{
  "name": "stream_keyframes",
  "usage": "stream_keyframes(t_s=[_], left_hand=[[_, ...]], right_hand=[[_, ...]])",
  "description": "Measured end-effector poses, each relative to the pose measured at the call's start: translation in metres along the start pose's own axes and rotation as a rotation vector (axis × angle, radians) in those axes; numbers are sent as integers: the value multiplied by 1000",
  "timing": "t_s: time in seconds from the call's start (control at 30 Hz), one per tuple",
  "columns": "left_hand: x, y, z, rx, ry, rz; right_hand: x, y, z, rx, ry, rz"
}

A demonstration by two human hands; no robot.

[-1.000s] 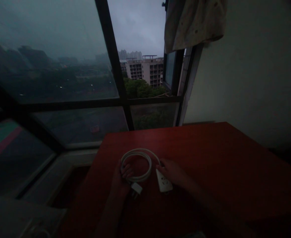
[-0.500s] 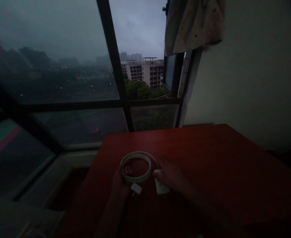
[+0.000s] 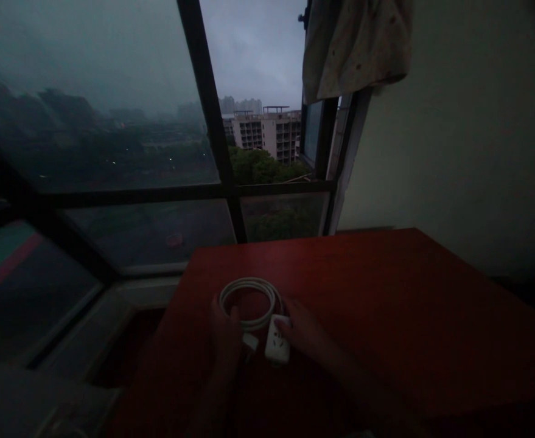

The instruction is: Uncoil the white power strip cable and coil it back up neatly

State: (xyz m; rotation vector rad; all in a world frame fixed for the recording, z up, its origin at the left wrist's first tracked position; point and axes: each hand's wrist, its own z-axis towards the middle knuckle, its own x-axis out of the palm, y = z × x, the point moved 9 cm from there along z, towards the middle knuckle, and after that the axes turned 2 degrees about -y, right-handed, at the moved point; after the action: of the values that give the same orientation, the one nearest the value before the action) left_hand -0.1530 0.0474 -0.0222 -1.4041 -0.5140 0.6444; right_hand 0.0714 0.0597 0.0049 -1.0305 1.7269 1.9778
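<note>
A white coiled cable [image 3: 249, 299] lies on the red table [image 3: 386, 292] near its front left corner. My left hand [image 3: 226, 337] grips the near side of the coil, thumb over the cable, beside the white plug [image 3: 250, 342]. My right hand [image 3: 301, 331] holds the white socket block [image 3: 277, 347] at the cable's other end, pressed close against the coil. The room is very dim, so finger detail is faint.
A large dark-framed window [image 3: 212, 134] faces the table's far edge, with buildings outside. A pale cloth [image 3: 353, 42] hangs at the top right of the window. A plain wall [image 3: 468, 134] stands to the right. The table's left edge drops beside the sill.
My right hand has slid the socket block leftward up against the coil. My left hand has shifted its grip on the coil, and the plug is now partly hidden.
</note>
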Motion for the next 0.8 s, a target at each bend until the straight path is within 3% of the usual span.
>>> stream_keyframes(t_s=[0.13, 0.3, 0.5, 0.63, 0.8], left_hand=[[2, -12, -3, 126, 82, 164], [3, -24, -11, 291, 266, 353], [-18, -23, -16, 396, 544, 454], [-23, -28, -29, 646, 729, 682], [-14, -23, -33, 876, 773, 945]], right_hand=[[3, -1, -4, 10, -7, -32], [9, -4, -7, 26, -2, -71], [4, -3, -13, 5, 6, -12], [-8, -8, -19, 34, -37, -31], [1, -19, -27, 106, 7, -79]])
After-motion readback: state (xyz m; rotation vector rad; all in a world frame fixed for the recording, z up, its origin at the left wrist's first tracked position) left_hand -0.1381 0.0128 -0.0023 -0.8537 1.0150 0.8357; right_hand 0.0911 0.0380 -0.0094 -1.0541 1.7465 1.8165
